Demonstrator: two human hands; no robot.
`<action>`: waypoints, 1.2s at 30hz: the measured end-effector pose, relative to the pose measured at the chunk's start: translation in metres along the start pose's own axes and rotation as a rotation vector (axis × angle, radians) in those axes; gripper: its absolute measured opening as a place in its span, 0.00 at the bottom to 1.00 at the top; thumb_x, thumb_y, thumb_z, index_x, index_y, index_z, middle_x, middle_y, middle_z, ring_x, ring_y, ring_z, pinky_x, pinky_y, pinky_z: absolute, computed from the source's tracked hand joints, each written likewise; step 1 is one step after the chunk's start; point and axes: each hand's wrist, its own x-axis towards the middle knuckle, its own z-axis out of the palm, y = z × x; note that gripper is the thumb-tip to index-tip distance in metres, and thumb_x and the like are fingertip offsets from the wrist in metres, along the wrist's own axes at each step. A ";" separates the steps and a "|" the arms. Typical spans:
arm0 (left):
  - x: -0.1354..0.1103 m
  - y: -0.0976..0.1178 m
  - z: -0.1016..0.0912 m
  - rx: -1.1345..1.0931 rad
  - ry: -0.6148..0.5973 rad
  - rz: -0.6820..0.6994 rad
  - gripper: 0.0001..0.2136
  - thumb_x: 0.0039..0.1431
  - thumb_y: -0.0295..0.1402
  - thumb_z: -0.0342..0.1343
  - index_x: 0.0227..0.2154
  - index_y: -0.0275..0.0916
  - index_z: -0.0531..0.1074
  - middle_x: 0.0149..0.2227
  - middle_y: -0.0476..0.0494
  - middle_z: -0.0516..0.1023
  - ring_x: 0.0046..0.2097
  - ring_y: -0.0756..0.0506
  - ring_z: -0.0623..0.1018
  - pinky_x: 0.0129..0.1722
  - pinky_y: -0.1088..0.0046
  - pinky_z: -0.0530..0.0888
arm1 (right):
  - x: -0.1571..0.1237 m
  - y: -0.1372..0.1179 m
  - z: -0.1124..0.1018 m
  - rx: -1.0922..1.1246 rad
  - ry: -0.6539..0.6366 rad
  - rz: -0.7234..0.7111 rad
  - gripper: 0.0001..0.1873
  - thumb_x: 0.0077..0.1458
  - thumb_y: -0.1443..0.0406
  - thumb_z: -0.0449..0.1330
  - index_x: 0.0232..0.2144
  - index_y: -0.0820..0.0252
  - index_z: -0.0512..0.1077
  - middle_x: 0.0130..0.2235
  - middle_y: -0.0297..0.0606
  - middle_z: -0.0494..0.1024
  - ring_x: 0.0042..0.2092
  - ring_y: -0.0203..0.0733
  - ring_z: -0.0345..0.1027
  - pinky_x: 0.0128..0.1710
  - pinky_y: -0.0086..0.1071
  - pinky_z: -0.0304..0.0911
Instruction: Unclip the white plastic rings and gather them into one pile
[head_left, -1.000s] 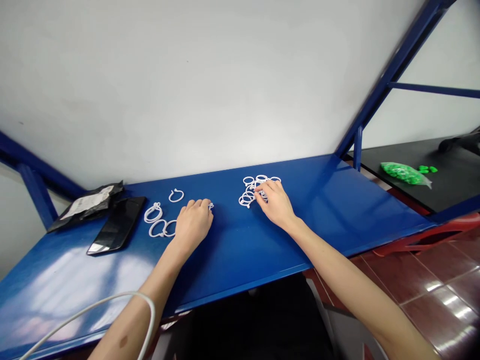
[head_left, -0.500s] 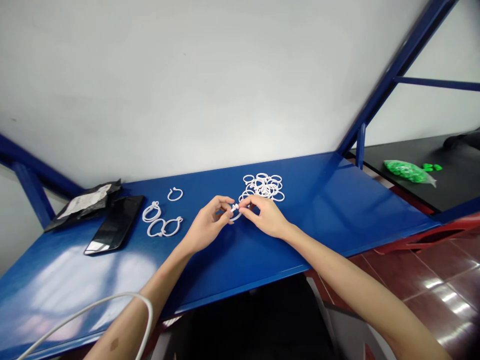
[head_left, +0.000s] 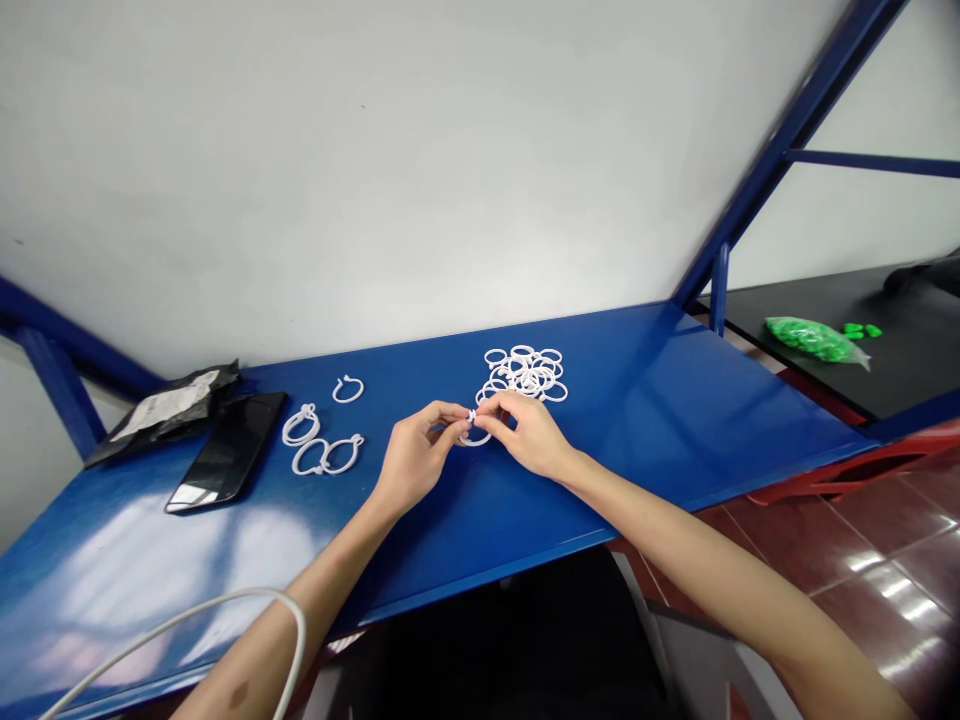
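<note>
Between my two hands is a white plastic ring [head_left: 475, 441], its small end tabs pinched at the top and its loop hanging below my fingertips. My left hand [head_left: 424, 446] grips the ring's left end between thumb and index finger. From the other side, my right hand [head_left: 525, 432] pinches the right end the same way; the fingers partly hide the tabs. Just beyond my right hand lies a pile of similar white rings [head_left: 531, 376]. Several more stand apart to the left, among them an open ring [head_left: 348, 389] and two touching rings [head_left: 341, 456].
A black phone [head_left: 229, 452] and a black plastic package [head_left: 169, 405] lie on the blue table [head_left: 630, 400] at left. A white cable [head_left: 187, 610] crosses over my left forearm. At right, a bag of green pieces [head_left: 814, 340] rests on a black table.
My fingertips have come closer together, and the ring's end tabs are now side by side between them. More of the ring's loop shows below my hands.
</note>
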 end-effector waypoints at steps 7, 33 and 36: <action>-0.008 -0.008 0.004 0.180 0.036 0.129 0.06 0.65 0.35 0.53 0.33 0.41 0.71 0.33 0.46 0.81 0.35 0.46 0.81 0.38 0.70 0.76 | -0.006 -0.001 0.000 -0.107 -0.056 -0.142 0.09 0.67 0.65 0.60 0.31 0.56 0.71 0.32 0.34 0.75 0.37 0.41 0.68 0.40 0.34 0.63; 0.030 -0.046 -0.073 1.212 0.117 0.097 0.10 0.65 0.30 0.48 0.39 0.38 0.75 0.41 0.36 0.82 0.44 0.34 0.74 0.43 0.58 0.68 | 0.012 0.027 -0.027 -0.590 0.165 -0.018 0.03 0.65 0.65 0.62 0.37 0.57 0.75 0.42 0.40 0.81 0.45 0.48 0.71 0.38 0.37 0.65; 0.025 -0.034 -0.050 0.972 0.045 0.389 0.06 0.66 0.30 0.51 0.36 0.40 0.73 0.36 0.41 0.82 0.41 0.39 0.73 0.42 0.64 0.70 | 0.009 0.015 -0.018 -0.468 0.145 -0.022 0.06 0.66 0.63 0.61 0.36 0.56 0.76 0.41 0.39 0.81 0.45 0.46 0.72 0.43 0.37 0.66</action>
